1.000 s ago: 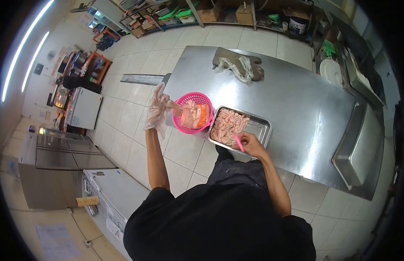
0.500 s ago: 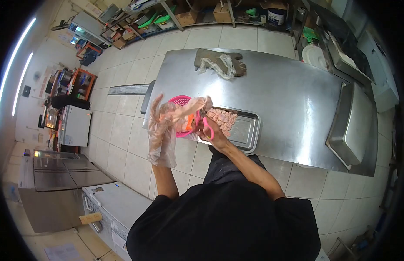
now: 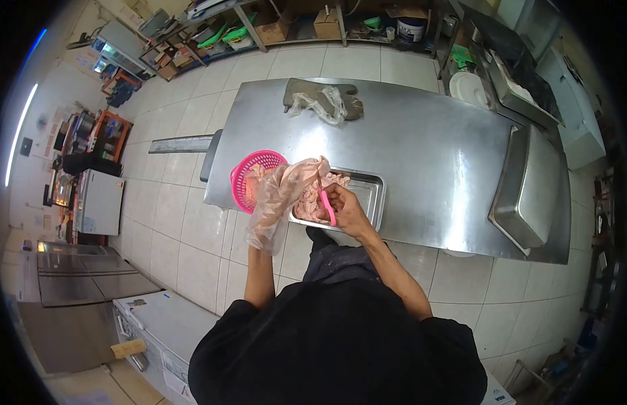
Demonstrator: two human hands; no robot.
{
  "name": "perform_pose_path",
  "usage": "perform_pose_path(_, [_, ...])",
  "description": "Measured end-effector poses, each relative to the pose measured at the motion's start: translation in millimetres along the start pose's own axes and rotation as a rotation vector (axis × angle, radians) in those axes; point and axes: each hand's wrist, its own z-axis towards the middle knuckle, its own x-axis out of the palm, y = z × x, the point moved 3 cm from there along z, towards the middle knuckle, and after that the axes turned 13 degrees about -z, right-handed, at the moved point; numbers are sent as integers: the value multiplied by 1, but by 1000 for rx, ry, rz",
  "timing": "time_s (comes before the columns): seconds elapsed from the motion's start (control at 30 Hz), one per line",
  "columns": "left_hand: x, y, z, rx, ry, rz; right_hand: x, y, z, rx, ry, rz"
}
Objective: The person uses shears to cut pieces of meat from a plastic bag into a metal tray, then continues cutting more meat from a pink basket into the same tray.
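Note:
My left hand (image 3: 271,197), in a loose clear plastic glove, is closed on a long pale piece of raw meat (image 3: 309,170), seemingly chicken. The glove blurs where fingers end and meat begins. In my right hand (image 3: 348,212), which is bare, are pink-handled scissors (image 3: 329,208); their blades meet the held piece and are mostly hidden. Beneath both hands, a steel tray (image 3: 375,197) holds small cut meat pieces (image 3: 309,205) at its left end. A pink perforated basket (image 3: 238,181) with larger raw pieces stands left of the tray, partly behind my gloved hand.
On the steel table (image 3: 421,155), an oven mitt (image 3: 313,93) with crumpled clear plastic (image 3: 327,105) lies at the far side. A large steel pan (image 3: 529,189) rests tilted at the right end. Shelves (image 3: 286,30) line the back, and a white chest freezer (image 3: 158,310) is behind left.
My left hand has moved off the basket toward the tray, its raised fingers now closed around the meat. The scissors have come up to the piece. The camera view has shifted slightly.

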Motion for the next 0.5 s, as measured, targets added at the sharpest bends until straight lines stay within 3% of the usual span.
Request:
perform_pose_path(0.07, [-1, -3, 1, 126, 18, 134, 3, -10, 0, 33, 29, 109])
perform_pose_path(0.1, [7, -6, 2, 186, 26, 29, 3, -15, -1, 45, 94, 10])
perform_pose_path(0.2, [-3, -14, 10, 346, 59, 403, 21, -28, -9, 42, 212, 333])
perform_pose_path(0.33, [2, -25, 2, 256, -94, 334, 45, -16, -20, -70, 365, 351])
perform_pose_path(0.37, [7, -33, -4, 273, -79, 434, 46, -22, -18, 16, 460, 236])
perform_pose_path(0.43, [16, -48, -14, 308, -41, 635, 52, -9, -11, -26, 454, 296])
perform_pose_path(0.5, [12, -45, -24, 358, -61, 615, 60, -1, -5, -112, 413, 376])
